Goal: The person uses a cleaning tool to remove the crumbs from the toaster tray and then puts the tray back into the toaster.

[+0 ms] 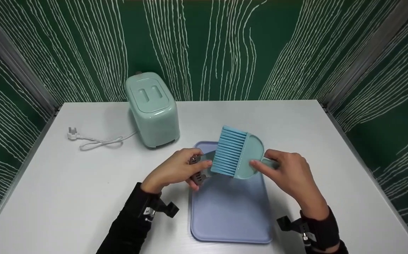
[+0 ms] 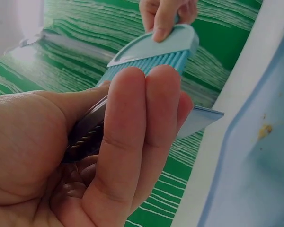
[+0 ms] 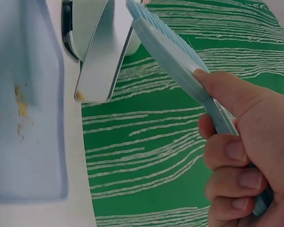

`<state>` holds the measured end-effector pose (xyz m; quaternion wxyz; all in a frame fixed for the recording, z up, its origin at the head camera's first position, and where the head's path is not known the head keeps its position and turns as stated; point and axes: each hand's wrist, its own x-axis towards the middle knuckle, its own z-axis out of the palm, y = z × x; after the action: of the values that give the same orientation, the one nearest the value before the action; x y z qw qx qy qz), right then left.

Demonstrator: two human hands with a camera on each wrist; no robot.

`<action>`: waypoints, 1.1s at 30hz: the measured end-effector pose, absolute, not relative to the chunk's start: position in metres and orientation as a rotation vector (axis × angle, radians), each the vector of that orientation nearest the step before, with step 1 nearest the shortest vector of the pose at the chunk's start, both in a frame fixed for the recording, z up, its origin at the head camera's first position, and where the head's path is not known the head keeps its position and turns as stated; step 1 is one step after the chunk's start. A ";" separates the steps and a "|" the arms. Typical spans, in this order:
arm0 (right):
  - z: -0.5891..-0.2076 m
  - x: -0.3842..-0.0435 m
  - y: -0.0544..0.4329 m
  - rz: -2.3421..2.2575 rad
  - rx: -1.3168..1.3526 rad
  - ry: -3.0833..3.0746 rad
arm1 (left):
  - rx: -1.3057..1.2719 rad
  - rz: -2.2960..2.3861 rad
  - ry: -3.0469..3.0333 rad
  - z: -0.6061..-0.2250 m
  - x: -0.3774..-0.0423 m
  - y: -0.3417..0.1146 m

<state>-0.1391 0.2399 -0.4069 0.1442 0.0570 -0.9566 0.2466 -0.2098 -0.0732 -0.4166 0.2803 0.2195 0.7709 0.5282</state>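
Observation:
My right hand (image 1: 290, 173) grips the handle of a light-blue bristle brush (image 1: 252, 153), the thumb lying along the brush head. The bristles point left, toward my left hand (image 1: 177, 168). That hand holds a toaster crumb tray by its dark slotted end (image 1: 197, 177), thumb on top and fingers underneath. In the right wrist view the crumb tray (image 3: 97, 66) shows a pale metal face with raised edges and a crumb at its tip. From above, the bristles overlap the crumb tray; whether they touch it I cannot tell. Both are held above a lavender tray (image 1: 230, 218).
Yellowish crumbs (image 3: 21, 106) lie on the lavender tray. A mint-green toaster (image 1: 153, 109) stands at the back left of the white table (image 1: 84, 190), its white cord and plug (image 1: 72, 134) lying to the left. Green walls with white streaks (image 1: 204, 49) surround the table.

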 end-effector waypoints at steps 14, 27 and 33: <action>-0.412 -0.139 0.226 0.597 0.252 -2.780 | 0.615 1.425 2.060 -0.417 -0.209 -0.074; -0.417 -0.142 0.237 0.515 0.228 -2.824 | 0.607 1.377 2.100 -0.416 -0.210 -0.074; -0.421 -0.145 0.244 0.496 0.193 -2.837 | 0.623 1.372 2.113 -0.416 -0.210 -0.074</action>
<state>-0.1452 0.2438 -0.4206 0.1271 0.0665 -0.9749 0.1705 -0.2095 -0.0739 -0.4162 0.2701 0.2312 0.7839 0.5090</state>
